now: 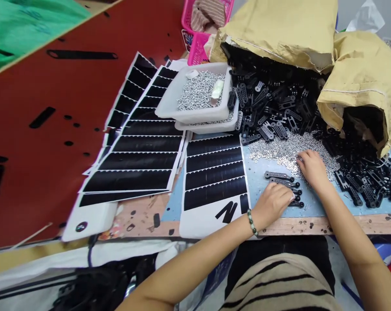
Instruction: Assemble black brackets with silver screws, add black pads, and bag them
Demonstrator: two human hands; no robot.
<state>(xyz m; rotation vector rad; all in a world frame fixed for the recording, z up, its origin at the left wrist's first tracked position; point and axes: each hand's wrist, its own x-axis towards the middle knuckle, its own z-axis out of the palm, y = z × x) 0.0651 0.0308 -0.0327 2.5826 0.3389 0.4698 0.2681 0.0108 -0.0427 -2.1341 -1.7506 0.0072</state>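
Observation:
Side by side at the table's front lie several black plastic arms point(278, 175) with round ends. My left hand point(273, 204), wearing a beaded bracelet, rests over the nearer arms with its fingers bent together and hides part of them; what its fingertips grip is too small to make out. Farther right, my right hand point(313, 169) reaches into a spread of small metal nuts point(279, 151). Its fingers are closed downward at the pile's near edge, and whatever they pinch is hidden. Small screws point(326, 157) lie heaped beyond that hand.
Black plastic parts point(263, 103) spill from large paper sacks point(289, 30) at the back; more black parts point(370, 185) lie right. A white tub point(164, 101) of screws stands left of centre, beside sheets of black strips point(140, 160). A red board point(36, 172) fills the far left.

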